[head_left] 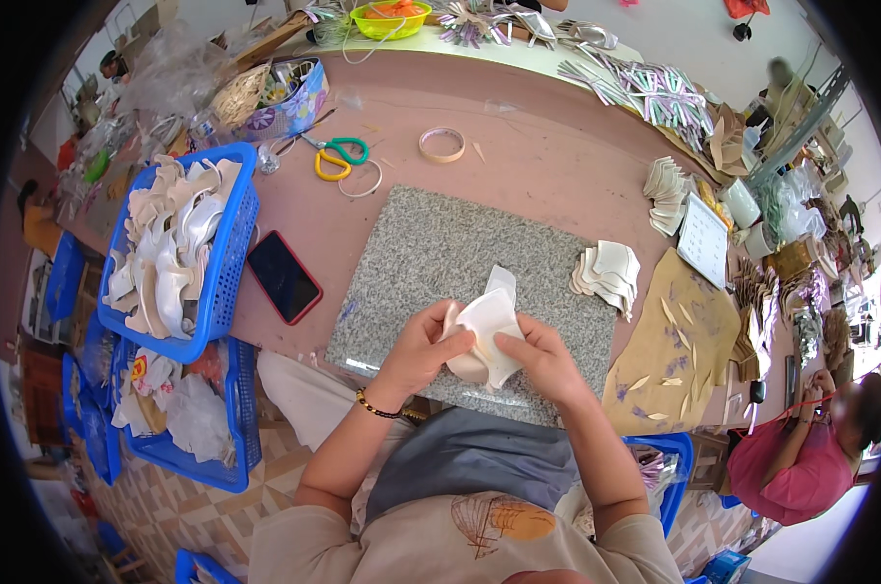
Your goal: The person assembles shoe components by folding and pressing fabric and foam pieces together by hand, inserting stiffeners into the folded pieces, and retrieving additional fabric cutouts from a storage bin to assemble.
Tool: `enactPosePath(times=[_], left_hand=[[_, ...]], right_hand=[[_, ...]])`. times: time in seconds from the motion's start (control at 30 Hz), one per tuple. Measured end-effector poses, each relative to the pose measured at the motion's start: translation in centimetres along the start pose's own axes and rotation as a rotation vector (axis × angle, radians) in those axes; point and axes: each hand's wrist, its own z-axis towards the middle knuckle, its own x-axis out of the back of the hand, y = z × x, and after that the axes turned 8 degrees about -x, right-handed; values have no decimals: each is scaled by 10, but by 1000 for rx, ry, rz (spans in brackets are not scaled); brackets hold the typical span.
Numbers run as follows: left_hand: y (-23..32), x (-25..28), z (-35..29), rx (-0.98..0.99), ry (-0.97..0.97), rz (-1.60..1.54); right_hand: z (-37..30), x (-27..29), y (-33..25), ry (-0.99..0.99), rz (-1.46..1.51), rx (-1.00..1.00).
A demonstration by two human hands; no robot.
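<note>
Well, in the head view, two hands share one white curved piece (489, 326). The left hand (429, 348) pinches its left edge between thumb and fingers, and the right hand (539, 357) pinches its right edge. There is one phone (285, 277), one tape roll (441, 159), one pair of scissors (339, 161) and two stacks of cream pieces, a near stack (611, 273) and a far stack (665, 193). One blue basket (228, 248) at the left is full of pale pieces. A speckled gray stone slab (440, 234) lies on a pinkish-brown table (528, 151). The floor (294, 453) is patterned, and a person in pink (781, 472) is at the right. The white piece is above the slab's near part. Its long side runs away from the body, and its narrow tip points forward, a bit right.
</note>
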Motion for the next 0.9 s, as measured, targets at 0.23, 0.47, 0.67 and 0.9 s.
enactPosePath(times=[0.23, 0.47, 0.67, 0.9], left_hand=[[-4, 4, -5, 123, -167, -330], [3, 2, -8, 133, -151, -214], [1, 5, -11, -197, -67, 272], [3, -1, -11, -1028, 79, 818]], right_hand=[[-7, -6, -6, -45, 113, -6], [-10, -1, -4, 104, -311, 183], [-8, -6, 3, 247, -719, 610], [-5, -11, 16, 449, -773, 1011]])
